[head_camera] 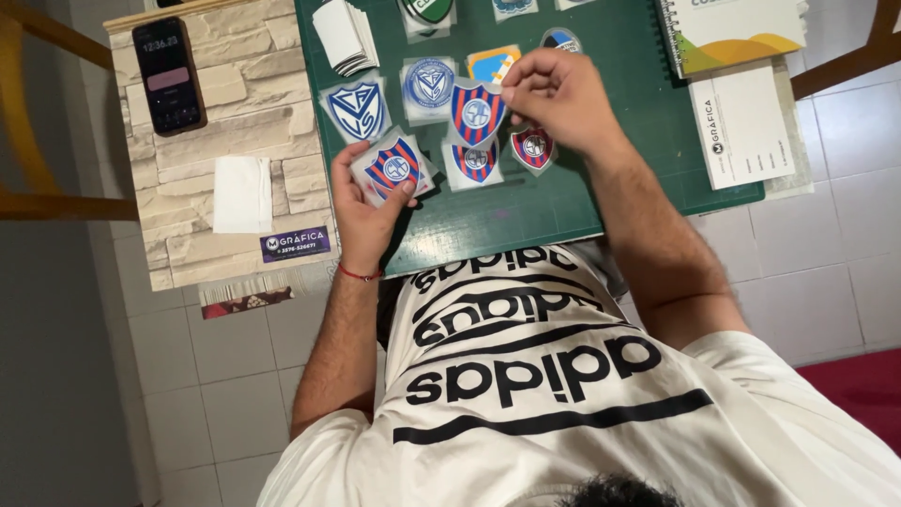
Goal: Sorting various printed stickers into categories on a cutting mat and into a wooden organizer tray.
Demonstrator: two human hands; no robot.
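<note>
In the head view, the left hand [366, 211], left of centre, held a small stack of shield stickers [394, 167] striped red and blue, its grip closed on the stack with the thumb pressed on the lower edge. The right hand [561, 99], in the upper middle, pinched a single red-and-blue shield sticker [477, 115] by its upper right corner between thumb and fingertips, just above the green cutting mat [563, 202]. More shield stickers lay on the mat: a blue-and-white one [357, 109] to the left and two red-and-blue ones [532, 147] below the right hand. A phone [168, 75] rested on the stone-patterned board [235, 122] at upper left, a spiral notebook [732, 33] at upper right.
</note>
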